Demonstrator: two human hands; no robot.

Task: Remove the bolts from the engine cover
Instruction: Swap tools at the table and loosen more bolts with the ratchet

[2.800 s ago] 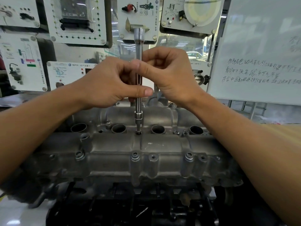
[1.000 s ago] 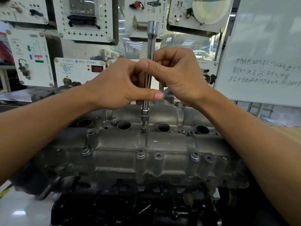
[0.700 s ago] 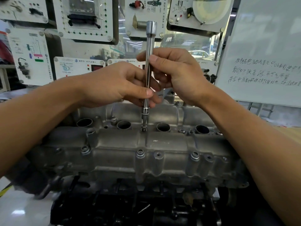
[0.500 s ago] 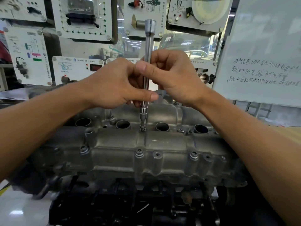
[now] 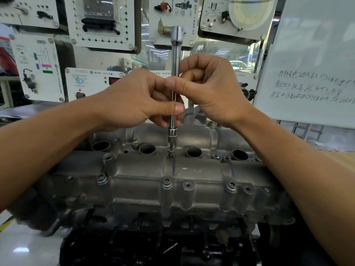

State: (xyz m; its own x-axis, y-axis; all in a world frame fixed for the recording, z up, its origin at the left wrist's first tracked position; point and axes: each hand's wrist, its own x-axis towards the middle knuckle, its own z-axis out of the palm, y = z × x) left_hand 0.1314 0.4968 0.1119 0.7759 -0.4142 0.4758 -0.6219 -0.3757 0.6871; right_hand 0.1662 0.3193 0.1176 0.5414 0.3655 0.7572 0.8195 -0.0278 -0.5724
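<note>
A grey metal engine cover [image 5: 146, 169] lies across the middle of the view. A long steel socket extension [image 5: 175, 54] stands upright, its socket tip on a bolt [image 5: 170, 153] in the cover's top centre, between two round plug holes. My left hand [image 5: 138, 100] pinches the shaft low down from the left. From the right, my right hand [image 5: 209, 89] pinches it just above, thumb across the shaft. Several more bolts sit along the front edge, such as the front centre bolt [image 5: 166, 182] and the front left bolt [image 5: 101, 177].
Training panels [image 5: 99, 22] with instruments hang on the wall behind the engine. A whiteboard [image 5: 315, 54] with handwriting stands at the right. Dark engine parts [image 5: 153, 246] lie below the cover. A white floor [image 5: 23, 246] shows at lower left.
Both hands keep twisting the extension between thumbs and fingers; the left thumb slid along the shaft and back. The tool stays upright on the same bolt.
</note>
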